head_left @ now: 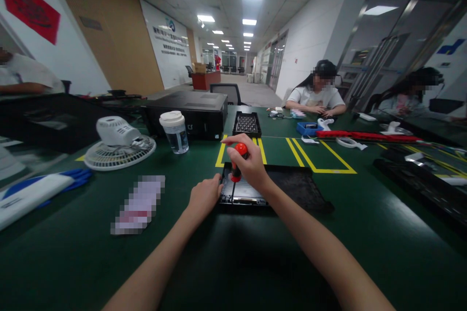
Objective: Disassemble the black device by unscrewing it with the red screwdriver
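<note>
A red and black screwdriver (236, 173) stands nearly upright in my right hand (253, 163), whose fingers close around its handle. Its shaft points down at a flat black casing (292, 187) with a shiny metallic part (246, 190) in its left portion. Whether the tip touches a screw is too small to tell. At the casing's left edge, my left hand (206, 192) grips the rim with bent fingers, partly hidden from view. The casing lies flat on the green table (175, 262) in front of me.
Behind the casing sits a black tray of small parts (247, 124). A lidded cup (175, 131), a white fan (118, 143) and a large black box (189, 112) stand to the left. Another person (317, 92) sits across the table, near a blue tray (308, 129).
</note>
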### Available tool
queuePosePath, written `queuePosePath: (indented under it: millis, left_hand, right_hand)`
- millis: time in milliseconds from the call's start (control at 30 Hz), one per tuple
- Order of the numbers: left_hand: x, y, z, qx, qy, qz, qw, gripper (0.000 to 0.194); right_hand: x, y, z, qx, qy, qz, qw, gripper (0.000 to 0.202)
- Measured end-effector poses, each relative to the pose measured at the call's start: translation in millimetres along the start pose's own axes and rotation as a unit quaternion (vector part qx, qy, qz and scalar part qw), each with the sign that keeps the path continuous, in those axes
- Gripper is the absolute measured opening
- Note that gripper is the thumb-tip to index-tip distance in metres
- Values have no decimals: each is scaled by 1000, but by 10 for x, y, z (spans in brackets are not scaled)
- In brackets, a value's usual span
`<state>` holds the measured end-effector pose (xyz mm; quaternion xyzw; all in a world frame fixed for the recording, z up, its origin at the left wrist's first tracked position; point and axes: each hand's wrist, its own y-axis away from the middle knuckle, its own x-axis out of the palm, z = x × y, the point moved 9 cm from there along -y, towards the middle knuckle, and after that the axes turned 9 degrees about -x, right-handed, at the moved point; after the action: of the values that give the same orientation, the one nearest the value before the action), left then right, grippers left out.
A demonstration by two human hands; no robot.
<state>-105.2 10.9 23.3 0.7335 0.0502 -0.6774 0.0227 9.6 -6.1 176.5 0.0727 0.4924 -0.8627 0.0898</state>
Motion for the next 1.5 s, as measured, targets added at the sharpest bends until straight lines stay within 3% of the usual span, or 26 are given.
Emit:
queuePosePath:
  millis: [167,367,567,833,1100,1500]
  left_hand:
    - [6,-12,4,-2,-5,-5,1000,27]
    - [0,-13,2,-2,-13,-3,1000,28]
    - [8,-5,10,-13,-8,8,1000,31]
    - [13,-17,7,0,-12,-11,1000,27]
    - [10,-19,5,3,-13,-15,1000,27]
    - [-2,-11,11,-3,-18,-12,1000,28]
  right_hand:
    - [171,-15,-73,8,-149,56,987,23]
    - [391,4,-176,81,-368,96,921,24]
    - [394,17,-281,123,-331,80,932,12]
    - [443,33,-303,140,-370,61,917,20]
    - [437,25,-294,149,-466,69,869,36]
    - [405,49,-270,145,-448,54,880,31]
